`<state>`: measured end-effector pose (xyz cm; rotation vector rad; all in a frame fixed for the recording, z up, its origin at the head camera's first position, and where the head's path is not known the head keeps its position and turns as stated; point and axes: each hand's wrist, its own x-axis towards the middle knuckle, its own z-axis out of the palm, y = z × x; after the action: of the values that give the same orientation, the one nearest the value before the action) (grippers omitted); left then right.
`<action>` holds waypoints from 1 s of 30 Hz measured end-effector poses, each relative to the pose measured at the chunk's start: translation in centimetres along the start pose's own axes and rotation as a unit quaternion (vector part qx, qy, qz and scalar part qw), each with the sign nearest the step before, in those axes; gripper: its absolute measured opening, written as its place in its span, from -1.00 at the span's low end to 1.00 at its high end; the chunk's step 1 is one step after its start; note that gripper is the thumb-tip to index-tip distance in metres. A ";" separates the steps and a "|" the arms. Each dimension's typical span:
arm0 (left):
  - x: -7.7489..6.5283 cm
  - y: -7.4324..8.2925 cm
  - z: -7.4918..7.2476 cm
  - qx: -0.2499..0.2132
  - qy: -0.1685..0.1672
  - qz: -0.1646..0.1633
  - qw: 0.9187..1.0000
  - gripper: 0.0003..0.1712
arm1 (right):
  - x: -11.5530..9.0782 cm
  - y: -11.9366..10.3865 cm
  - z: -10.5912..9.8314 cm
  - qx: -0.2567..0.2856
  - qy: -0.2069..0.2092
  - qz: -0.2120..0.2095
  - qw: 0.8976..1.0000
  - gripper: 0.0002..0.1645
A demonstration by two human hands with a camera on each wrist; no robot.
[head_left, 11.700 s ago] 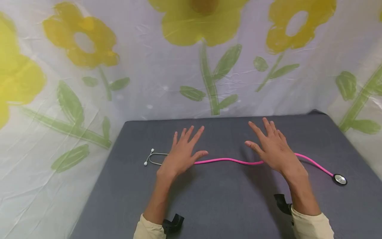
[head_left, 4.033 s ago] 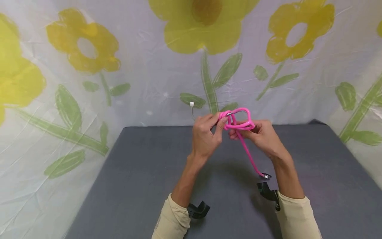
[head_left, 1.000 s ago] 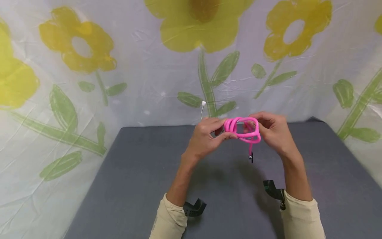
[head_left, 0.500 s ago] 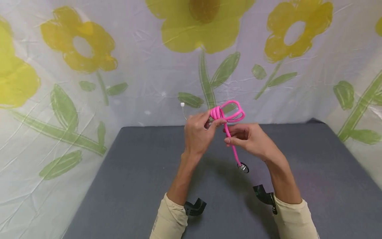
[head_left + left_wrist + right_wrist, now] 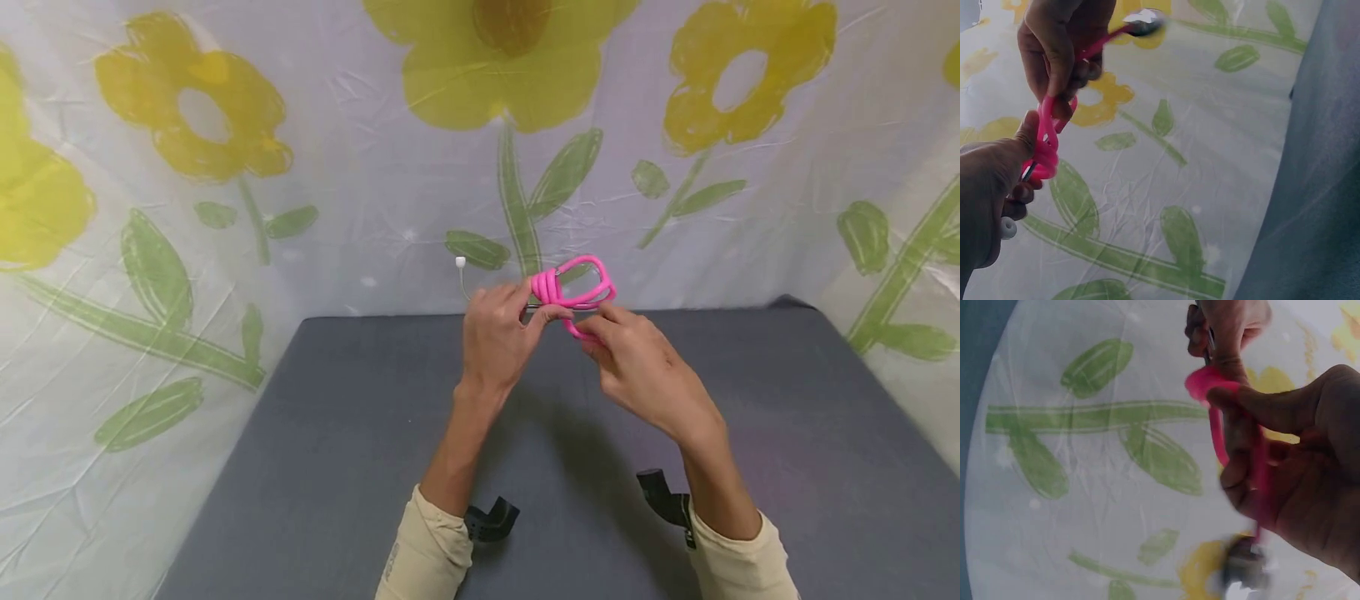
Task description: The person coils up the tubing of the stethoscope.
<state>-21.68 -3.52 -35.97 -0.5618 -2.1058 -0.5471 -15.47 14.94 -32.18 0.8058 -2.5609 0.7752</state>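
A stethoscope with pink tubing (image 5: 550, 287) is held up above the table, its tube wound in several turns around the metal ear tubes, with a loop standing out to the right. My left hand (image 5: 495, 337) pinches the wound part between thumb and fingers. One white ear tip (image 5: 461, 262) sticks up behind that hand. My right hand (image 5: 652, 371) grips the free tubing just below the loop. The round chest piece (image 5: 1244, 569) dangles blurred past the right hand in the right wrist view; in the head view that hand hides it.
A dark grey table (image 5: 360, 433) lies below both hands. Behind it hangs a white sheet (image 5: 375, 167) painted with yellow flowers. Each wrist carries a black camera mount (image 5: 491, 521) by a beige sleeve (image 5: 427, 546).
From lying stretched on the table, the stethoscope was lifted and its tubing wound up. In the last half second my right hand has turned over, taking the hanging tube; the chest piece left the head view.
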 end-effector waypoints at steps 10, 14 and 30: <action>0.2 0.3 -0.1 -0.063 0.016 -0.086 0.994 -0.55 | 0.0 -0.3 -0.4 -0.079 0.024 -0.146 0.986 -0.80; 0.3 0.4 -0.1 -0.060 0.013 -0.088 0.994 -0.58 | -0.2 -0.5 -1.0 -0.085 0.012 -0.164 0.983 -0.72; -0.2 0.8 0.6 -0.008 -0.119 0.108 0.987 -0.61 | -0.3 1.6 -1.5 -0.178 0.162 -0.076 0.968 -0.73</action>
<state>-21.52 -2.56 -36.34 -0.8905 -2.2286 -0.3884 -15.96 17.04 -31.79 0.6831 -2.2227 0.3490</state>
